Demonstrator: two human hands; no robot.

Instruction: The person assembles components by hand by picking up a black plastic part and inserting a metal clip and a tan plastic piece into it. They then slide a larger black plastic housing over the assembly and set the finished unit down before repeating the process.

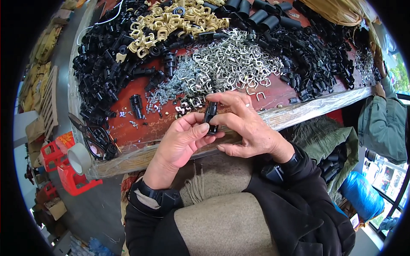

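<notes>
Both hands meet over the front edge of a red wooden table (128, 132). My left hand (181, 141) and my right hand (243, 126) together hold one small black plastic part (210, 116), upright between thumbs and fingers. Just beyond the fingers lies a heap of silver metal clips (222, 66). A few small screws and clips lie loose on the table near my fingertips. A single black part (136, 104) stands alone to the left.
Black plastic parts (102, 64) are piled left and right, beige plastic pieces (171, 21) at the back, black tubes (256, 17) behind. Scissors (92, 134) and a tape roll (79, 158) sit at the left corner by a red crate (68, 175). Another person's sleeve (382, 123) shows right.
</notes>
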